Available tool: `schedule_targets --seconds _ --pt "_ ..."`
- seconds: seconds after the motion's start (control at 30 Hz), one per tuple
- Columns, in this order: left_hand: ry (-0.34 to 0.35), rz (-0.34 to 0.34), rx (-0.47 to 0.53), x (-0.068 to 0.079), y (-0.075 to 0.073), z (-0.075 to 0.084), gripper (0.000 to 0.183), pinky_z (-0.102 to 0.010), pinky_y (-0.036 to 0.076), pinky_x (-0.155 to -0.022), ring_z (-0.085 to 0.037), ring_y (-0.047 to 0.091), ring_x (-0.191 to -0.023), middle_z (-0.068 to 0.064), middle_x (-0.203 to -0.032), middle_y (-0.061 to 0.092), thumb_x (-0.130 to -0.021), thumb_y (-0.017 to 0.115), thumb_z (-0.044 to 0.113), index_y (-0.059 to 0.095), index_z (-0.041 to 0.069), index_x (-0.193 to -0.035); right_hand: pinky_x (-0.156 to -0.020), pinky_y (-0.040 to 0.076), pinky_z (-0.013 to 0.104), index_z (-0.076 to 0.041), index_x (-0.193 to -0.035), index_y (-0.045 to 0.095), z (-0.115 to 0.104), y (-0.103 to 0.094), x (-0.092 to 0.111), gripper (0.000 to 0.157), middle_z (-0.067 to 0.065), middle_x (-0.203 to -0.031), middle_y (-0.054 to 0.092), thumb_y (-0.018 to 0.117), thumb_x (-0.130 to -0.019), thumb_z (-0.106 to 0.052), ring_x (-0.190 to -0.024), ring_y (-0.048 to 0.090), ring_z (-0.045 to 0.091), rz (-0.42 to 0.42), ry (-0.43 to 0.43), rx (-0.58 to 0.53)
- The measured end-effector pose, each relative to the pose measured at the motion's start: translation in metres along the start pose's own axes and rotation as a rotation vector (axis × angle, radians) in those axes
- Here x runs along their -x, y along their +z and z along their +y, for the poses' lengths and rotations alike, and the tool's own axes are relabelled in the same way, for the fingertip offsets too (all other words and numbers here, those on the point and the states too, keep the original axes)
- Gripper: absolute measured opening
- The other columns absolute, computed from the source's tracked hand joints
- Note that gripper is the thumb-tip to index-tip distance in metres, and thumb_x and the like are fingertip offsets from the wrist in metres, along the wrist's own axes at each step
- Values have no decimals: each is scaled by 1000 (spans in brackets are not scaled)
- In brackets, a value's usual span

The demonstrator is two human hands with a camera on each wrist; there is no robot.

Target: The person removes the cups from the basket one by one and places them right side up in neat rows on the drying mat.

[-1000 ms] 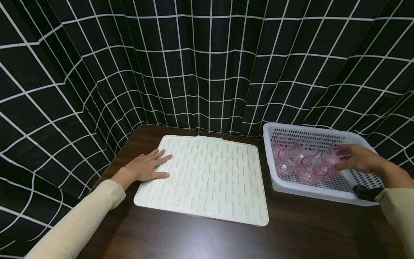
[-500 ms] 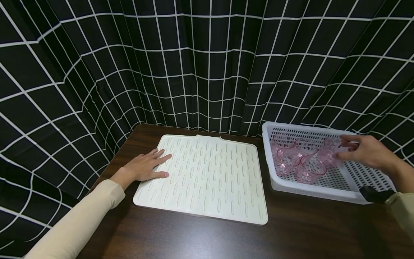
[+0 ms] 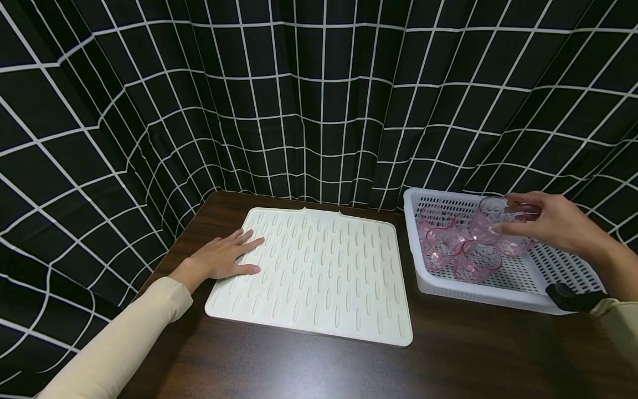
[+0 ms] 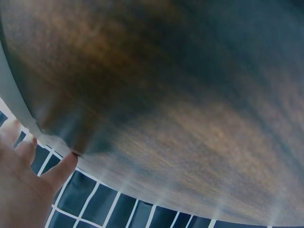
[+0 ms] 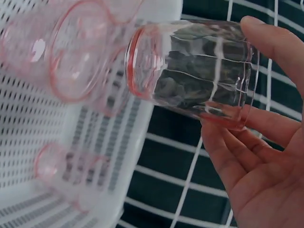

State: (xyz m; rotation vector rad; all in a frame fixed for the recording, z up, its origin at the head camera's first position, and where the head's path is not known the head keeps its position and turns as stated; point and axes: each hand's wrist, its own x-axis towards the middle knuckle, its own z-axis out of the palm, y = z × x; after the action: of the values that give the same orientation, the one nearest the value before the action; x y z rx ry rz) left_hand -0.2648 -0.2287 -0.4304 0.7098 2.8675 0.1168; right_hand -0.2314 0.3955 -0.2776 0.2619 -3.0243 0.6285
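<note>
My right hand (image 3: 553, 224) pinches a clear pink-tinted glass (image 3: 487, 221) between thumb and fingers, above the right part of a white plastic basket (image 3: 478, 292). Up close in the right wrist view, the thumb and fingertips grip this faceted glass (image 5: 199, 71) near one end, and it lies sideways in that picture. Several similar pink glasses (image 3: 473, 266) crowd the basket's left half. My left hand (image 3: 219, 257) rests with fingers spread on the left edge of a white ridged mat (image 3: 319, 277); its thumb and fingers also show in the left wrist view.
Both mat and basket stand on a dark brown wooden table (image 3: 299, 360), the basket to the mat's right. A black curtain with white grid lines (image 3: 319, 111) hangs behind and at the sides. A black wrist strap (image 3: 573, 298) hangs over the basket's front rim.
The right hand has lifted a glass up from among the others and shifted slightly left with it. The left hand stays in place on the mat.
</note>
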Motion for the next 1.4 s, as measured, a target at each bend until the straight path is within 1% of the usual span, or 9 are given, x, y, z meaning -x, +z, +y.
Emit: schedule_targets --seconds 0.1,0.17,0.33,0.43,0.57,0.67,0.97,1.17,1.4 --pt "2 2 -3 -1 1 0 88 -70 25 -108 -41 18 -149 -15 -163 23 -89 42 78 30 25 -158 -89 42 69 14 -143 39 -15 2 -1 84 40 -133 46 80 -86 -32 -113 49 57 8 -31 -8" --pt "3 4 -6 -1 2 -1 88 -70 25 -108 -41 18 -149 -15 -163 23 -89 41 79 30 25 -158 -88 51 55 12 -143 42 -24 3 0 82 37 -132 49 81 -85 -32 -111 52 53 14 -57 -13" --pt "3 6 -5 -1 2 -1 88 -70 25 -108 -41 18 -149 -15 -163 23 -89 41 79 30 26 -158 -80 56 44 8 -140 49 -48 7 2 79 33 -129 55 85 -81 -30 -108 58 48 16 -148 -14" --pt "0 5 -4 -1 2 -1 87 -70 25 -108 -41 17 -149 -14 -163 22 -89 42 78 30 26 -158 -81 57 39 6 -138 53 -63 12 4 78 30 -129 57 87 -78 -31 -108 60 47 20 -188 -16" --pt "2 7 -4 0 2 -1 87 -70 25 -108 -41 18 -149 -15 -163 23 -90 42 77 30 25 -158 -85 57 40 5 -137 55 -83 21 6 77 27 -130 58 88 -77 -31 -108 63 43 13 -246 -38" --pt "5 8 -2 1 2 0 86 -70 26 -108 -41 19 -149 -15 -163 23 -90 43 77 31 24 -158 -86 54 54 4 -137 54 -96 28 7 76 27 -131 58 87 -78 -31 -106 64 39 -13 -298 -33" --pt "7 5 -7 0 1 1 86 -70 26 -108 -41 19 -149 -15 -163 24 -90 43 77 31 25 -158 -84 55 54 0 -135 58 -134 50 15 81 22 -130 59 87 -74 -44 -107 64 35 -71 -340 -41" --pt "5 5 -10 0 1 0 86 -70 26 -108 -41 19 -149 -15 -163 24 -90 44 76 31 25 -158 -80 57 47 0 -131 62 -152 69 16 80 19 -126 62 90 -70 -44 -103 62 30 -102 -377 -39" --pt "3 6 -7 0 1 0 87 -71 25 -107 -42 18 -149 -15 -163 23 -90 42 77 31 25 -158 -69 53 31 1 -129 63 -160 101 16 78 8 -111 63 91 -69 -41 -85 59 18 -185 -439 -48"
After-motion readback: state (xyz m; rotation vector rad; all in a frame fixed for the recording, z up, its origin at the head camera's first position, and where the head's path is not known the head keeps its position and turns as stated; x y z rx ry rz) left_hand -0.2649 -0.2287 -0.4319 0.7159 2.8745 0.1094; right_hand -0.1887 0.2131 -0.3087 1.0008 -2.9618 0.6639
